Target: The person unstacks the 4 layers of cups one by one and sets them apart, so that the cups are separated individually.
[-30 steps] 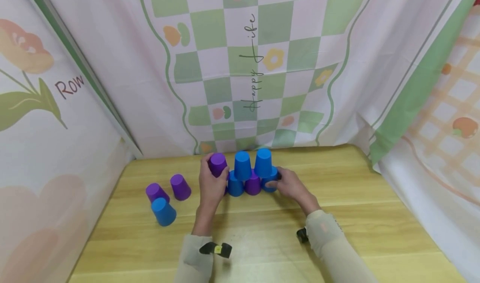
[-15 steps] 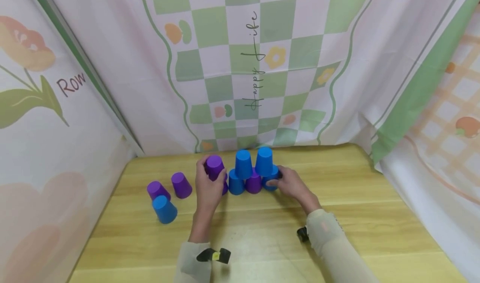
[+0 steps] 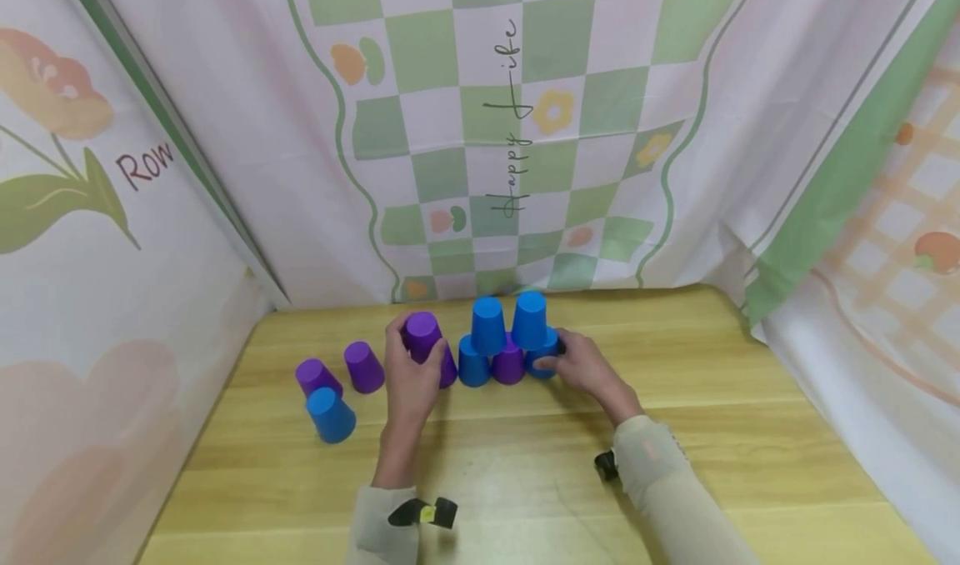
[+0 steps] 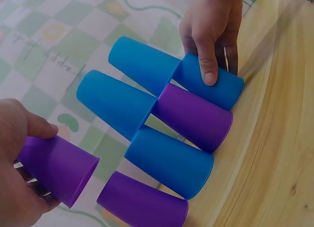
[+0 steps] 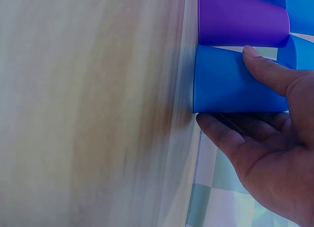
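Observation:
My left hand (image 3: 412,386) holds an upside-down purple cup (image 3: 423,325) between thumb and fingers. In the left wrist view that cup hangs apart from the purple cup (image 4: 142,200) at the left end of the bottom row. Beside this end cup, a blue cup (image 3: 473,363), a purple cup (image 3: 508,363) and another blue cup (image 3: 536,362) continue the row. Two blue cups, one left (image 3: 488,323) and one right (image 3: 530,319), stand on top as a second level. My right hand (image 3: 588,371) grips the row's rightmost blue cup, its thumb on the near side.
Left of the stack, two purple cups, one nearer the stack (image 3: 364,367) and one farther left (image 3: 313,375), stand upside down with a blue cup (image 3: 331,415) in front. A patterned curtain (image 3: 555,173) hangs behind the wooden table (image 3: 525,482).
My left hand has drawn the purple cup leftward and slightly down, away from the two upper blue cups, and more of the end cup shows. The right hand keeps its grip in place.

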A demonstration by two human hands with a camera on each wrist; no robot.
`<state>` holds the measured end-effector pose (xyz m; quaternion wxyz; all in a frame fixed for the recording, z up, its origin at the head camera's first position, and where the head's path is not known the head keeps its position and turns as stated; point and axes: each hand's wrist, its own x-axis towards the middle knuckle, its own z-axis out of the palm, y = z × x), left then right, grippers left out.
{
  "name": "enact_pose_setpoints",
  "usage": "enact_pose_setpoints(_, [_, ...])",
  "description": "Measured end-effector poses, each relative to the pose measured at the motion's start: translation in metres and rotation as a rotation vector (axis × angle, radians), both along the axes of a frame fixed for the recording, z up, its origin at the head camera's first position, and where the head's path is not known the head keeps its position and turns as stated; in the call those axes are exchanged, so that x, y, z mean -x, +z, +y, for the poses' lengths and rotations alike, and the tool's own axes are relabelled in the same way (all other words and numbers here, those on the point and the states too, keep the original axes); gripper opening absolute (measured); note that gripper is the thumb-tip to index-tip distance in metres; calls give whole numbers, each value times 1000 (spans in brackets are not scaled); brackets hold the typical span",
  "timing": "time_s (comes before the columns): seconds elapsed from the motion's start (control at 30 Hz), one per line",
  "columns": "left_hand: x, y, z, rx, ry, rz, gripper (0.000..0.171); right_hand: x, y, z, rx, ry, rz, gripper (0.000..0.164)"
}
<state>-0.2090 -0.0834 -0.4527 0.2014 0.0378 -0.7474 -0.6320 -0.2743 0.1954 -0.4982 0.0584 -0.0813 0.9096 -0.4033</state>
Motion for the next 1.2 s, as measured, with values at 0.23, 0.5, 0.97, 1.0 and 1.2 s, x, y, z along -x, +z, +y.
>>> enact_pose_setpoints(0.23, [-2,-1,-7,-9,18,5,61,0,1,0,-10,2,1,47])
enact_pose_setpoints(0.5, [-7,-2,-14,-9,41,-50,61,0,3,-1,-11,-1,-9,47])
enact_pose_setpoints(0.97, [-12,-7,-26,5,111,-61,64,2,0,-2,-29,4,4,45])
enact_pose_setpoints(1.0, [-12,-7,-27,6,117,-65,64,2,0,-2,-29,2,3,44])
enact_pose_setpoints(1.2, [-11,-14,-30,-16,161,-45,63,2,2,-3,-27,2,0,45])
